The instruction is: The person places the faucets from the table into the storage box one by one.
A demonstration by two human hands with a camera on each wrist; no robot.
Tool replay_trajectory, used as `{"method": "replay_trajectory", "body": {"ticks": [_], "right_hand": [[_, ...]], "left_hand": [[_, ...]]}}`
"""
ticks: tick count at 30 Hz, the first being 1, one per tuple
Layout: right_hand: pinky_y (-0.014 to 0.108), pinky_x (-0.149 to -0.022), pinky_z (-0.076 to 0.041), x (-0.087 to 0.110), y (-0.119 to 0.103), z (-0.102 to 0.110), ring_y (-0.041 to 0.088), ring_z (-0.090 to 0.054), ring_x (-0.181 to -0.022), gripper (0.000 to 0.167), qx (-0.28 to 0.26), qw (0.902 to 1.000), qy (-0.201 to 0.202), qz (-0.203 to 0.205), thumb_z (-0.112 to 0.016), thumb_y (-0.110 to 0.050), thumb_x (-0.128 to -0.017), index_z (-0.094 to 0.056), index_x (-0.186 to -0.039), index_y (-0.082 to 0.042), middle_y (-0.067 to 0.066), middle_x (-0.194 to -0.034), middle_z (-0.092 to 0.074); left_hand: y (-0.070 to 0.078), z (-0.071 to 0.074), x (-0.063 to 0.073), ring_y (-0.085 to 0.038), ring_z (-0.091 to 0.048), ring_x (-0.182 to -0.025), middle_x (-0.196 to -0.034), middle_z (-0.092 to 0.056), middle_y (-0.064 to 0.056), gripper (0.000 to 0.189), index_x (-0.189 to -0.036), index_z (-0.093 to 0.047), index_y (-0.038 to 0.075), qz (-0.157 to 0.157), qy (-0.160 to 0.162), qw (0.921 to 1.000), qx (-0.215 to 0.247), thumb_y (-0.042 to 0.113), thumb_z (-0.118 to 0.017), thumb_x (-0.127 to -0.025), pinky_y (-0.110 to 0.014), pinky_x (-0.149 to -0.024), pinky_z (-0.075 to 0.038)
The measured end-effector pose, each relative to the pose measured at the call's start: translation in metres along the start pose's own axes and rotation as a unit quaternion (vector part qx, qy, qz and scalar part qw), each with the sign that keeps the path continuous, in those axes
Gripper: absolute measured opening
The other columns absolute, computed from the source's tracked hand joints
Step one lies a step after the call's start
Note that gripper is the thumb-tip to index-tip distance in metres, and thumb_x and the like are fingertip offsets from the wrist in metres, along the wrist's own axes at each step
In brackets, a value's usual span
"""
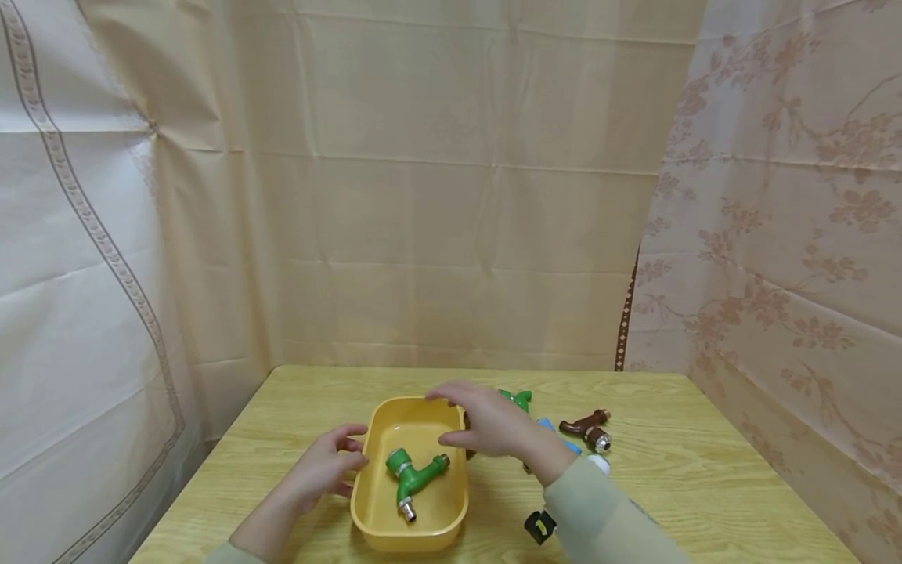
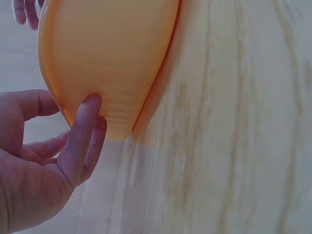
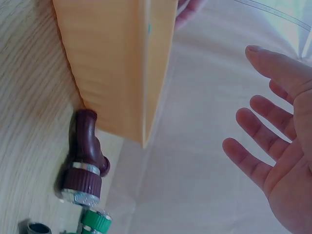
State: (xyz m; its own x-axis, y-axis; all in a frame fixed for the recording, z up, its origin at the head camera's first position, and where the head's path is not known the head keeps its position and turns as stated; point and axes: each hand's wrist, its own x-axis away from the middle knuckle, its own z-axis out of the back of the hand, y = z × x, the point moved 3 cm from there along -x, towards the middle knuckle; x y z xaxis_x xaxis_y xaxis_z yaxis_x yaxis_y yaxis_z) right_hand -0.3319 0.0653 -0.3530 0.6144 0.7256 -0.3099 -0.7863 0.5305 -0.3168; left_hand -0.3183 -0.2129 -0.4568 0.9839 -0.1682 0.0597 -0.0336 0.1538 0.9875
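Observation:
A yellow plastic basin (image 1: 410,540) stands on the table with a green faucet (image 1: 416,476) lying in it. At its left side my left hand (image 1: 326,468) touches the wall with its fingertips, fingers spread; the left wrist view shows fingers (image 2: 87,119) against the outer wall. My right hand (image 1: 491,419) hovers over the basin's right rim, its fingers loosely spread and holding nothing. The right wrist view shows this hand (image 3: 278,131) apart from the basin. Beside the right wall lies a dark brown faucet (image 3: 87,151), mostly hidden behind the hand in the head view.
Right of the basin lie another green faucet (image 1: 520,399), a brown faucet (image 1: 588,429) with a metal end, and a blue piece (image 1: 571,447) partly covered by the right arm. A white piece (image 1: 599,462) shows beside the sleeve. Curtains hang behind the wood-grained table (image 1: 705,470).

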Motion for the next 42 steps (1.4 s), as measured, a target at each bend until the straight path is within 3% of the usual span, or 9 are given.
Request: {"method": "replay_trajectory", "body": {"ticks": [4, 12, 17, 21, 31, 37, 42], "right_hand": [[0.036, -0.092, -0.057, 0.007, 0.002, 0.009, 0.021, -0.062, -0.114, 0.06, -0.003, 0.9999, 0.014, 0.0, -0.08, -0.027, -0.09, -0.056, -0.144, -0.015, 0.003, -0.142, -0.057], [0.045, -0.11, -0.046, 0.017, 0.008, 0.024, 0.025, -0.051, -0.134, 0.063, 0.0, 0.9991, 0.041, 0.002, -0.081, -0.026, -0.089, -0.054, -0.145, -0.013, 0.005, -0.148, -0.053], [0.043, -0.107, -0.049, 0.022, 0.011, 0.033, 0.024, -0.049, -0.136, 0.065, -0.002, 0.9985, 0.055, -0.001, -0.081, -0.026, -0.089, -0.053, -0.147, -0.014, 0.004, -0.151, -0.05], [0.044, -0.111, -0.044, 0.026, 0.011, 0.041, 0.024, -0.045, -0.14, 0.067, -0.014, 0.9979, 0.062, -0.014, -0.081, -0.026, -0.089, -0.051, -0.149, -0.019, 0.002, -0.154, -0.047], [0.047, -0.113, -0.042, 0.031, 0.017, 0.053, 0.026, -0.045, -0.14, 0.07, -0.016, 0.9952, 0.096, 0.002, -0.083, -0.019, -0.086, -0.051, -0.148, -0.015, 0.005, -0.152, -0.048], [0.044, -0.114, -0.041, 0.032, 0.023, 0.058, 0.023, -0.044, -0.14, 0.071, -0.021, 0.9949, 0.099, -0.009, -0.083, -0.021, -0.086, -0.05, -0.149, -0.017, 0.002, -0.152, -0.048], [0.048, -0.108, -0.047, 0.033, 0.027, 0.061, 0.024, -0.046, -0.138, 0.073, -0.037, 0.9941, 0.097, -0.03, -0.083, -0.023, -0.087, -0.048, -0.151, -0.019, 0.002, -0.153, -0.047]], "left_hand": [[0.0, 0.001, 0.0, -0.031, -0.065, -0.09, -0.118, -0.048, -0.026, 0.065, -0.147, -0.041, -0.006, -0.002, 0.0, 1.0, -0.001, -0.001, -0.064, -0.086, -0.049, -0.063, -0.063], [0.001, 0.0, 0.002, -0.03, -0.065, -0.089, -0.118, -0.047, -0.025, 0.065, -0.147, -0.041, -0.006, -0.002, 0.0, 1.0, -0.004, -0.001, -0.064, -0.087, -0.049, -0.061, -0.063], [0.001, 0.001, 0.001, -0.03, -0.065, -0.09, -0.118, -0.048, -0.025, 0.064, -0.146, -0.041, -0.006, 0.0, 0.0, 1.0, -0.008, 0.0, -0.064, -0.087, -0.049, -0.062, -0.063], [0.0, 0.001, 0.0, -0.03, -0.065, -0.091, -0.118, -0.048, -0.025, 0.063, -0.146, -0.042, -0.006, 0.001, 0.002, 1.0, -0.008, -0.001, -0.064, -0.087, -0.049, -0.062, -0.063], [0.0, 0.0, 0.0, -0.031, -0.065, -0.091, -0.117, -0.048, -0.025, 0.064, -0.146, -0.043, -0.006, 0.002, 0.005, 1.0, -0.008, -0.001, -0.064, -0.086, -0.049, -0.062, -0.063], [0.001, 0.0, 0.0, -0.031, -0.065, -0.091, -0.118, -0.049, -0.025, 0.064, -0.146, -0.043, -0.005, 0.006, 0.007, 0.9999, -0.012, -0.001, -0.064, -0.086, -0.049, -0.063, -0.063], [0.002, 0.0, 0.001, -0.03, -0.065, -0.091, -0.118, -0.048, -0.025, 0.063, -0.146, -0.042, -0.006, 0.006, 0.008, 0.9999, -0.012, -0.001, -0.064, -0.087, -0.049, -0.063, -0.063]]}}
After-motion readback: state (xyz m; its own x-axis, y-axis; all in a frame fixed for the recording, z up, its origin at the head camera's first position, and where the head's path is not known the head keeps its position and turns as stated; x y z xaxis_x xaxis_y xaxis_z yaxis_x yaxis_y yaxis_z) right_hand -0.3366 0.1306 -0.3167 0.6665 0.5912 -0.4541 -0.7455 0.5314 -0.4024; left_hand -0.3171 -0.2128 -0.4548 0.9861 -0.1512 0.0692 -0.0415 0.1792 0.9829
